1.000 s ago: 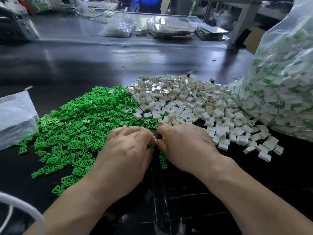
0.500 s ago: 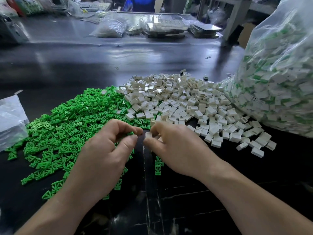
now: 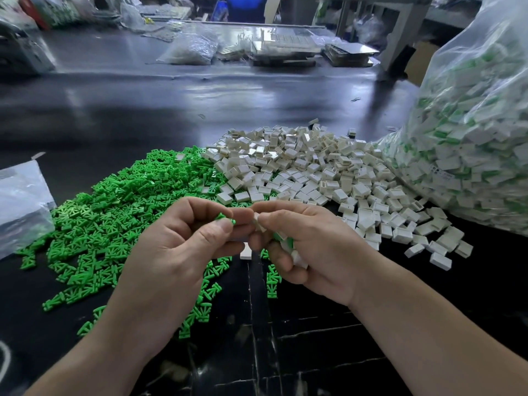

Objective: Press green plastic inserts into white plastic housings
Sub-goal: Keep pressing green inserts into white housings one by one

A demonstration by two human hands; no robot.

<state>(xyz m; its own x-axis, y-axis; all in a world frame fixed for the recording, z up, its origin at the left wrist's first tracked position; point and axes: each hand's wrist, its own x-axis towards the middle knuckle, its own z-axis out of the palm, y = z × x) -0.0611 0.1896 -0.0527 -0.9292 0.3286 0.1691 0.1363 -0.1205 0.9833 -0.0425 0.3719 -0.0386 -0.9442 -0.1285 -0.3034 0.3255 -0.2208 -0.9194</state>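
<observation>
Both hands are held above the black desk (image 3: 285, 338), close together, fingertips nearly meeting. A green insert (image 3: 225, 218) is pinched between thumb and index finger of the left hand (image 3: 177, 247). A white housing (image 3: 259, 222) is pinched at the fingertips of the right hand (image 3: 311, 247). More white and green pieces (image 3: 287, 242) are tucked under its curled lower fingers. Insert and housing are held just beside each other; whether they touch cannot be told. The pile of green inserts (image 3: 120, 207) is spread on the desk at left, the pile of white housings (image 3: 314, 172) behind and to the right, the two heaps touching in the middle. A lone housing (image 3: 245, 252) is lying on the desk under the hands. A clear bag (image 3: 471, 132) filled with white-and-green parts is slumped against the housings at far right. A second plastic bag (image 3: 20, 201) is seen at the left edge.
</observation>
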